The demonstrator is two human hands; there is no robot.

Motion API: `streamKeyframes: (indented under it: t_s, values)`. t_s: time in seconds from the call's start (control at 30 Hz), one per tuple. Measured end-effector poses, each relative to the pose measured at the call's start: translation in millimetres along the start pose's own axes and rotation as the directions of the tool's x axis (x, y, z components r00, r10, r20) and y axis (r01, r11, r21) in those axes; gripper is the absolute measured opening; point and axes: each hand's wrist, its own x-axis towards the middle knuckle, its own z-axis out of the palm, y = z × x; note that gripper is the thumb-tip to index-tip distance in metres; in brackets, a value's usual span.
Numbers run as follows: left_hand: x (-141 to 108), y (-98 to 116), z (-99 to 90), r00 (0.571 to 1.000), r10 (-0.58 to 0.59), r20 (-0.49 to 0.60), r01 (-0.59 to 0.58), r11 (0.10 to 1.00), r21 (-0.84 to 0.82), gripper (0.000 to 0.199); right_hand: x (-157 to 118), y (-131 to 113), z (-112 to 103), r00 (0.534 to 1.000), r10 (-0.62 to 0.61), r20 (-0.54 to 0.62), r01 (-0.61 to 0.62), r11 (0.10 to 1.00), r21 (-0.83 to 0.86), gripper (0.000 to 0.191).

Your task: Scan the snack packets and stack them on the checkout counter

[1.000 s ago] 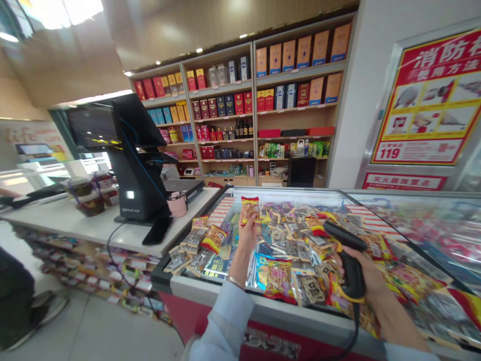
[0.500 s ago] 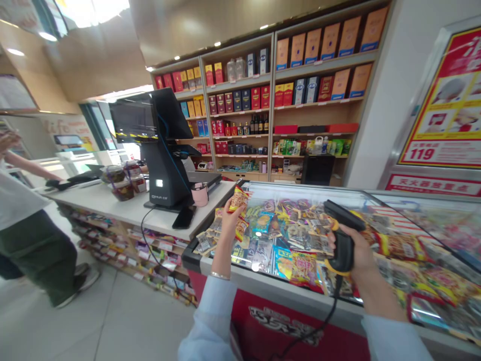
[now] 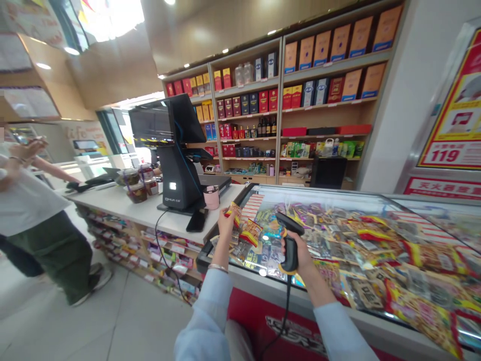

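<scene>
My left hand (image 3: 225, 223) grips a small red-and-yellow snack packet (image 3: 234, 212) over the left end of the glass-topped chest. My right hand (image 3: 303, 253) is wrapped round the handle of a black-and-yellow barcode scanner (image 3: 291, 250), its head pointing left toward the packets. From the scanner's base a black cable (image 3: 287, 306) hangs down past the chest front. Another red-and-yellow snack packet (image 3: 251, 232) lies on the glass between my hands. Many more snack packets (image 3: 370, 291) are spread over the chest top to the right.
A white counter (image 3: 150, 220) adjoins on the left, bearing a black checkout terminal (image 3: 180, 165), a phone (image 3: 197, 219), a pink cup (image 3: 211, 198) and plastic tubs (image 3: 135, 190). A person in green trousers (image 3: 63, 260) stands beyond it. Shelves of boxed bottles (image 3: 248, 103) line the back.
My right hand has carried the scanner left, closer to my left hand. The left-hand packet is slightly lower. The view has turned a little right, and the other person's hand has come into view.
</scene>
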Motion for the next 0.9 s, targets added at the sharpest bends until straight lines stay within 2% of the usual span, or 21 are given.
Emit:
streamKeyframes:
  t_s: [0.1,0.17,0.27,0.33,0.43,0.57,0.7,0.9]
  values:
    - [-2,0,4.8,1.000,-0.013,0.017,0.012,0.995,0.103,0.052,10,17,7,0.994,0.022,-0.109,-0.018,0.999,0.037,0.031]
    - [-7,3,6.7,0.999,0.029,0.031,-0.036,0.964,0.264,0.048,13,26,9,0.992,0.028,-0.121,-0.023,0.999,0.043,0.032]
    - [-16,11,7.0,0.988,0.155,0.018,-0.135,0.793,0.593,0.044,15,37,9,0.990,0.047,-0.132,-0.043,0.998,0.035,0.033]
    - [-21,17,5.4,0.976,0.219,-0.007,-0.150,0.693,0.705,0.046,15,43,6,0.988,0.064,-0.141,-0.062,0.998,0.019,0.034]
    - [-24,21,2.0,0.977,0.207,0.042,-0.168,0.639,0.751,0.042,15,46,4,0.988,0.073,-0.133,-0.074,0.997,-0.002,0.034]
    - [-23,19,0.1,0.983,0.122,0.140,-0.186,0.629,0.755,0.043,15,45,4,0.990,0.059,-0.124,-0.062,0.998,-0.018,0.036]
    - [-21,13,1.0,0.988,0.078,0.134,-0.153,0.623,0.767,0.047,14,44,6,0.990,0.053,-0.128,-0.054,0.998,-0.007,0.034]
    - [-18,7,2.0,0.989,0.073,0.130,-0.147,0.626,0.766,0.048,15,44,6,0.988,0.063,-0.142,-0.062,0.998,0.009,0.031]
